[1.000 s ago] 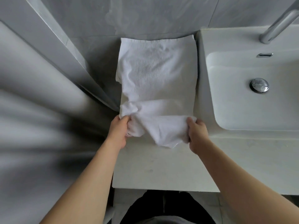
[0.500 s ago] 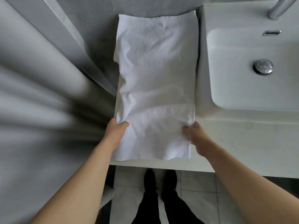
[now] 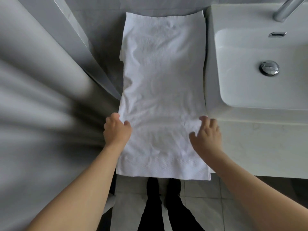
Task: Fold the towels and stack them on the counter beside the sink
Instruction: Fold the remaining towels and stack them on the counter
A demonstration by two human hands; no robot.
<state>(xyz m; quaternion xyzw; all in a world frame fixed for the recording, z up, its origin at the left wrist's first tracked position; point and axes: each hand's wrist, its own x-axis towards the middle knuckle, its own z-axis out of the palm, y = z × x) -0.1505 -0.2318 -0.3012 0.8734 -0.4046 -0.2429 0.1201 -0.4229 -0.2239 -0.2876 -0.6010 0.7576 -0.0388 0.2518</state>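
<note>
A white towel (image 3: 163,84) lies spread out lengthwise on the pale counter (image 3: 260,147), left of the sink (image 3: 260,90). Its near hem hangs just over the counter's front edge. My left hand (image 3: 116,130) rests on the towel's left edge with relaxed fingers. My right hand (image 3: 207,134) lies on the right edge, fingers spread and straight. Neither hand holds the cloth.
The white basin has a chrome drain plug (image 3: 269,67) and a chrome tap (image 3: 285,10) at the top right. A blurred grey curtain (image 3: 41,105) fills the left side. My dark-trousered legs (image 3: 163,205) stand on the tiled floor below the counter edge.
The bunched near end of the towel has been pulled toward me and laid flat. Both hands have let go of it and now rest open on its side edges.
</note>
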